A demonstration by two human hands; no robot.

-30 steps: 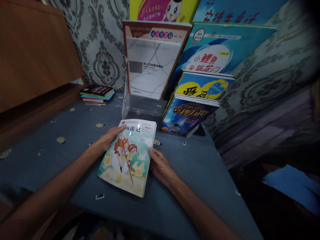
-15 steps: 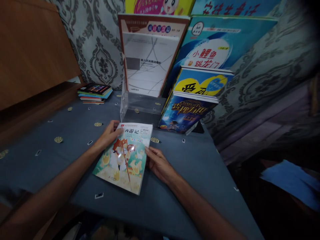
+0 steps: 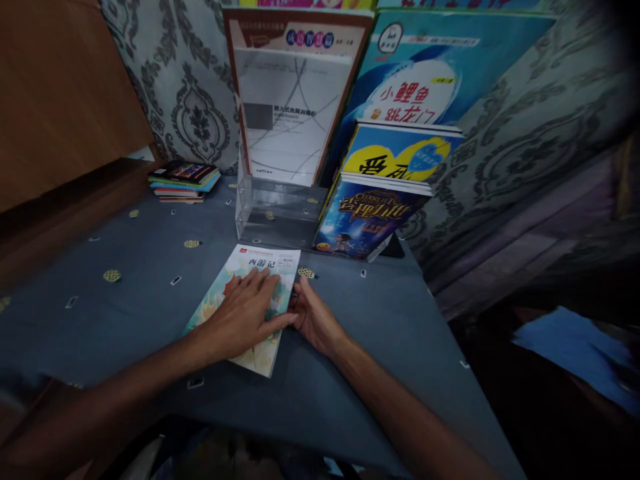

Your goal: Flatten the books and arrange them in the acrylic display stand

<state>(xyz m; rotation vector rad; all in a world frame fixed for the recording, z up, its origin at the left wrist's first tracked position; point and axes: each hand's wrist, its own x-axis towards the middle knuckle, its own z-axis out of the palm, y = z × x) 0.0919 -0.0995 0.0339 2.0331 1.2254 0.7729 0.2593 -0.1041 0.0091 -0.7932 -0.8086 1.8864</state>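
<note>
A paperback book (image 3: 260, 365) with an illustrated green and cream cover lies on the cloth-covered table, slightly turned. Across the middle of its cover rests my left hand (image 3: 243, 313), palm down with the fingers stretched out, hiding much of the picture. My right hand (image 3: 317, 317) is at the book's right edge, its thumb raised and its fingers loosely curved. The left thumb reaches over to the right fingers and partly hides them. Whether the right fingertips touch the book's edge, I cannot tell.
Behind the book stands a clear tiered rack (image 3: 250, 217) holding several upright books, with a dark blue book (image 3: 367, 220) at its lower right. A small stack of books (image 3: 183, 180) lies at the back left. The table (image 3: 400, 333) ends at the right.
My left hand has moved from the book's upper left corner to flat on its cover. My right thumb has come off the cover's right edge. The view has shifted slightly.
</note>
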